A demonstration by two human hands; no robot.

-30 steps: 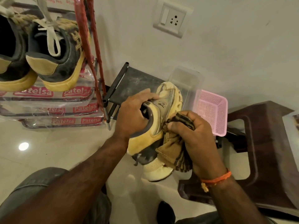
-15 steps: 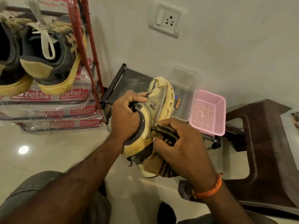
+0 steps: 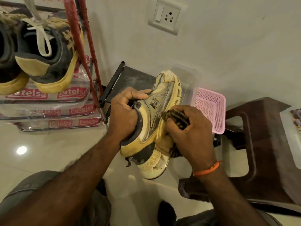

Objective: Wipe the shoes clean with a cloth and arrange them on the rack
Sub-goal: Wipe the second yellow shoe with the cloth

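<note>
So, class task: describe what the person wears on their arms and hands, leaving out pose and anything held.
Both forearms are bare, with no sleeves in view and no gloves. The right hand has an orange thread band tied round its wrist, with a frayed end sticking out. The left hand and its wrist carry nothing: no ring, watch or band shows.

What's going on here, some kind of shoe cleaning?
Yes. A person is cleaning a cream sneaker. The left hand grips it by the collar, fingers inside the opening, holding it off the floor. The right hand presses a striped brown cloth against the shoe's side. Two dark sneakers with yellow soles already sit on the red-framed shoe rack to the left.
</note>
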